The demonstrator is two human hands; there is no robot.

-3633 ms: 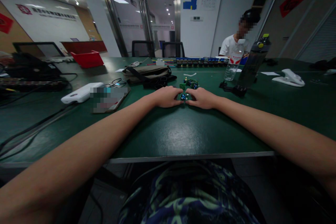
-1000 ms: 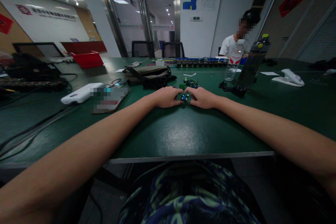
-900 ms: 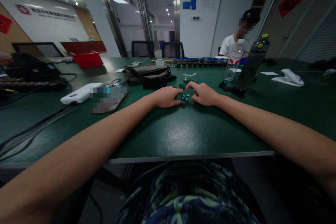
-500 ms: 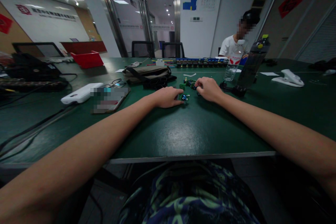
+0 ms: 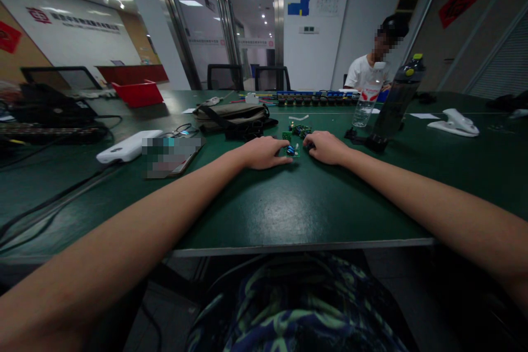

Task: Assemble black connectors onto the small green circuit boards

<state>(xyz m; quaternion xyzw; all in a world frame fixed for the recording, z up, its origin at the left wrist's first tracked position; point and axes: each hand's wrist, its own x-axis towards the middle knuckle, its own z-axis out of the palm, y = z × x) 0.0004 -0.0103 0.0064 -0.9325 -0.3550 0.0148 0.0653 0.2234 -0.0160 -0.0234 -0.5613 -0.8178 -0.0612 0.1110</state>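
The step in hand looks like close handwork on a small board [image 5: 293, 153], steadied on one side while the other side is left free; the left hand [image 5: 266, 152] is partly closed, thumb and forefinger set apart around the board's left part, and seems to have hold of it; the right hand [image 5: 329, 147] is just beside, its fingers curled in close together, with something dark at the tips, though I cannot tell whether that is a held part or only shadow.

The next move, as I judge it, calls for the left hand to hold the board firm and level; the right hand would need a fine fingertip pinch, clear of the raised parts, since these could bend or snag.

The board lies low over the desk [image 5: 280, 209], between both hands and nearer the left; whether it rests flat there or is slightly lifted is hard to tell; it is green, with a shiny blue coil [image 5: 291, 150] at its middle and a small pale part [image 5: 297, 146] standing to the right; just beyond sit a green piece [image 5: 286, 135] and a green cluster [image 5: 301, 129], their details too small to read.
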